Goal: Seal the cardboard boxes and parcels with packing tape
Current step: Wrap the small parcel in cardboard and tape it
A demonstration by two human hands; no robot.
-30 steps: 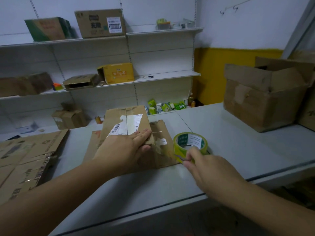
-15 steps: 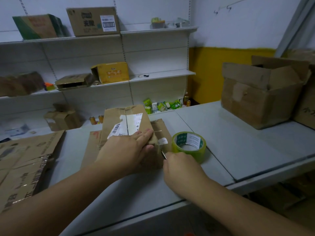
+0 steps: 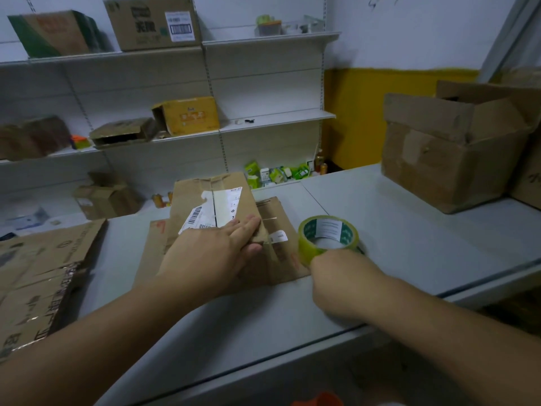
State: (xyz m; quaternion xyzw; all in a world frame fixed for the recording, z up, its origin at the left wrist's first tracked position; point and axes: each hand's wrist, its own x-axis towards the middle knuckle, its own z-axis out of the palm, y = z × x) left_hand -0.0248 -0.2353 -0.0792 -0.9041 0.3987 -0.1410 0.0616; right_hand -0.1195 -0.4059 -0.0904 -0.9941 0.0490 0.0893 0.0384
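While the left hand lies flat on the brown paper parcel, fingers straight and pressing it down, the parcel rests on a flattened sheet of cardboard on the grey table. Just to its right stands the roll of tape. The right hand grips the roll's near rim with curled fingers, their tips hidden. An open box sits far right.

Brown labelled parcel lies flat beside upright yellow-green tape roll.
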